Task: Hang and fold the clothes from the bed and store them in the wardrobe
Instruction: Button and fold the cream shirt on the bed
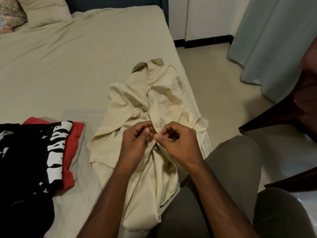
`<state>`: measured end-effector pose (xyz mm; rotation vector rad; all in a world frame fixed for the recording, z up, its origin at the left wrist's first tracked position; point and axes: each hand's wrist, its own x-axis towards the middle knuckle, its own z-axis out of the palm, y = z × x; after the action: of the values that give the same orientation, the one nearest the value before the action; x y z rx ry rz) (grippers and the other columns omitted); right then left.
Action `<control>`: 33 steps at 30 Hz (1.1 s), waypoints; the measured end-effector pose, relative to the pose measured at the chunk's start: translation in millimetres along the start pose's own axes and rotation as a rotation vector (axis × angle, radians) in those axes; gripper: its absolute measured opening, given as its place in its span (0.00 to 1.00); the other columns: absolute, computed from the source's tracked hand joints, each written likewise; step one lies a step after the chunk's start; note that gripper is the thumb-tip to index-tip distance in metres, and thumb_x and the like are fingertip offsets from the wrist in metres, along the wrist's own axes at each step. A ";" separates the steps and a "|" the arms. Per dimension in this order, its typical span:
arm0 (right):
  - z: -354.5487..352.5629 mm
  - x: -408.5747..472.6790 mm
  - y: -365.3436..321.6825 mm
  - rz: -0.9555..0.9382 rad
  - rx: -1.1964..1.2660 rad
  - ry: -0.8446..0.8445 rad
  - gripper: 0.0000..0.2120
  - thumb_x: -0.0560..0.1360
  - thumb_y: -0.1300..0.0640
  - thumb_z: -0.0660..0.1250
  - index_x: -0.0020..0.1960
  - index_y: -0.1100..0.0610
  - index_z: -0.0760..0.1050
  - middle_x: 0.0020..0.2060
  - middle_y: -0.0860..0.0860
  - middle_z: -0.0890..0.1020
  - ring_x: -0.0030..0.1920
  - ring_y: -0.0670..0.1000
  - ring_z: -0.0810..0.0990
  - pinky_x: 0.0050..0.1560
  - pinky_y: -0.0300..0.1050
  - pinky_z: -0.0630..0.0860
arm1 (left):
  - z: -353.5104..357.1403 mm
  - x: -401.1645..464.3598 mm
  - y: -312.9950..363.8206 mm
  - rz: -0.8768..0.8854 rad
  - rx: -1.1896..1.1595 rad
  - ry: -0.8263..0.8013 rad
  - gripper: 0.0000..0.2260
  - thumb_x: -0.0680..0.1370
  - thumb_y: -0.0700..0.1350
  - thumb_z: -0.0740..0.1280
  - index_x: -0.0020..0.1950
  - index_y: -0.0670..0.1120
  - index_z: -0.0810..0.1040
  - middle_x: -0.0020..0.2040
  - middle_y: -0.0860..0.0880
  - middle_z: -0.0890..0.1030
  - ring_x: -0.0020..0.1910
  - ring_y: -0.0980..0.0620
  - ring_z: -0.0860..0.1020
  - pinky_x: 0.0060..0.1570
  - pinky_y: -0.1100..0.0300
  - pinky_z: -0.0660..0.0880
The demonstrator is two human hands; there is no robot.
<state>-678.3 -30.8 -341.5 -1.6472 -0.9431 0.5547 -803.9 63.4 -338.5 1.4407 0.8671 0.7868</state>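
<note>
A cream button-up shirt [161, 93] lies front-up along the right edge of the bed [68, 66], collar pointing away from me, its lower part draped off the edge toward my lap. My left hand [137, 143] pinches the left side of the shirt's button placket. My right hand [178, 141] pinches the right side of the placket just below a white button. The two hands' fingertips meet at the placket. Folded clothes sit on the bed at the left: a black printed T-shirt [30, 155] on top of a red garment [75, 134].
Pillows [42, 11] lie at the head of the bed, top left. A dark wooden chair [283, 114] stands at the right, a pale blue curtain [274, 40] behind it. My knees in grey trousers [236, 169] are beside the bed edge.
</note>
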 end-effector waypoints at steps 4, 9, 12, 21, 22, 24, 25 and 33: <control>-9.5 2.7 10.8 -0.088 -0.296 -0.055 0.06 0.69 0.55 0.76 0.44 0.47 0.81 0.37 0.39 0.81 0.44 0.42 0.80 0.50 0.50 0.80 | -16.4 -1.3 -14.0 0.223 0.411 0.031 0.10 0.74 0.34 0.74 0.52 0.46 0.86 0.45 0.54 0.86 0.45 0.58 0.81 0.46 0.67 0.74; -11.0 9.0 18.8 -0.119 -0.350 0.113 0.02 0.71 0.50 0.71 0.42 0.48 0.80 0.39 0.42 0.81 0.45 0.49 0.79 0.51 0.60 0.77 | -8.7 -1.7 -24.0 0.368 0.603 0.100 0.08 0.71 0.46 0.75 0.49 0.51 0.85 0.46 0.54 0.80 0.49 0.51 0.78 0.50 0.50 0.76; -16.4 11.0 20.1 -0.078 -0.370 0.249 0.11 0.74 0.44 0.69 0.41 0.51 0.81 0.37 0.43 0.80 0.44 0.50 0.78 0.51 0.60 0.76 | -4.8 8.7 -27.7 0.380 0.781 0.201 0.13 0.70 0.49 0.77 0.54 0.53 0.84 0.52 0.52 0.77 0.54 0.47 0.76 0.53 0.44 0.72; -20.1 11.2 21.1 -0.046 -0.293 0.166 0.07 0.74 0.47 0.67 0.47 0.48 0.81 0.41 0.40 0.82 0.48 0.47 0.80 0.54 0.62 0.77 | -6.7 34.7 -31.1 0.285 0.851 0.293 0.12 0.72 0.48 0.75 0.54 0.51 0.81 0.50 0.51 0.79 0.52 0.47 0.75 0.51 0.50 0.66; -20.2 11.4 21.3 -0.041 -0.298 0.163 0.06 0.73 0.49 0.68 0.47 0.48 0.81 0.42 0.39 0.82 0.48 0.47 0.79 0.55 0.62 0.76 | -7.8 38.7 -30.8 0.279 0.821 0.274 0.10 0.73 0.49 0.73 0.54 0.51 0.82 0.50 0.52 0.80 0.52 0.47 0.76 0.52 0.48 0.69; -21.0 11.1 20.7 -0.034 -0.297 0.176 0.07 0.71 0.53 0.68 0.47 0.49 0.81 0.42 0.40 0.81 0.48 0.47 0.79 0.55 0.61 0.77 | -13.6 48.3 -27.9 0.290 0.712 0.225 0.10 0.76 0.51 0.68 0.53 0.50 0.83 0.50 0.54 0.82 0.52 0.48 0.77 0.55 0.42 0.73; -21.3 11.0 19.8 -0.039 -0.296 0.194 0.07 0.71 0.54 0.67 0.47 0.50 0.81 0.42 0.40 0.81 0.48 0.48 0.79 0.55 0.61 0.77 | -18.3 53.9 -25.2 0.290 0.638 0.190 0.10 0.76 0.52 0.66 0.51 0.49 0.83 0.48 0.55 0.82 0.51 0.50 0.78 0.55 0.42 0.74; -20.9 10.5 14.9 -0.134 -0.195 0.250 0.03 0.78 0.57 0.71 0.46 0.55 0.83 0.37 0.42 0.83 0.42 0.44 0.82 0.46 0.50 0.80 | -37.8 60.4 20.6 0.055 0.174 -0.139 0.14 0.84 0.46 0.64 0.42 0.40 0.77 0.37 0.48 0.77 0.38 0.53 0.74 0.41 0.59 0.72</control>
<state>-651.9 -35.5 -348.5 -1.7630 -0.9352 0.1641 -806.0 134.5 -317.7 1.6578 0.8077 0.6560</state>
